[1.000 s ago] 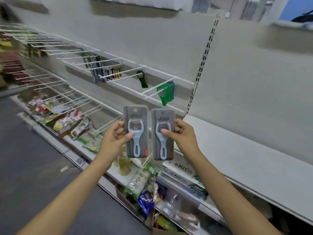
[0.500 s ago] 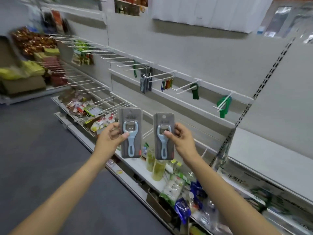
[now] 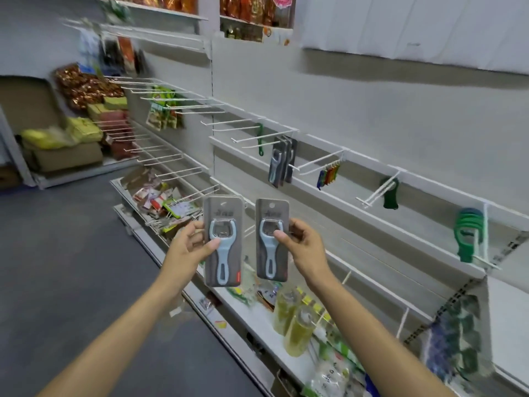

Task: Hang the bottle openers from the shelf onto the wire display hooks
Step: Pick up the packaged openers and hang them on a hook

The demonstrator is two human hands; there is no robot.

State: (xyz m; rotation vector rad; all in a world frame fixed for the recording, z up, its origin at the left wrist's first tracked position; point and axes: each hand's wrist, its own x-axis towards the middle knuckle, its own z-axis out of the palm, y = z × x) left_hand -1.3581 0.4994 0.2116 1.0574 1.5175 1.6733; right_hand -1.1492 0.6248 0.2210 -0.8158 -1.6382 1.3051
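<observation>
The left hand (image 3: pixel 191 245) is pinching one carded bottle opener (image 3: pixel 222 241), and the right hand (image 3: pixel 305 245) is pinching another (image 3: pixel 271 239). Both are being held upright, side by side, in front of the wire hooks (image 3: pixel 320 163), where matching carded openers (image 3: pixel 282 161) are hanging.

Both forearms and hands (image 3: pixel 307 247) are bare, without sleeves.

bare wire hooks (image 3: pixel 229 125) upper left w/ open approach, carded openers (image 3: pixel 282 160) crowding next hook
</observation>
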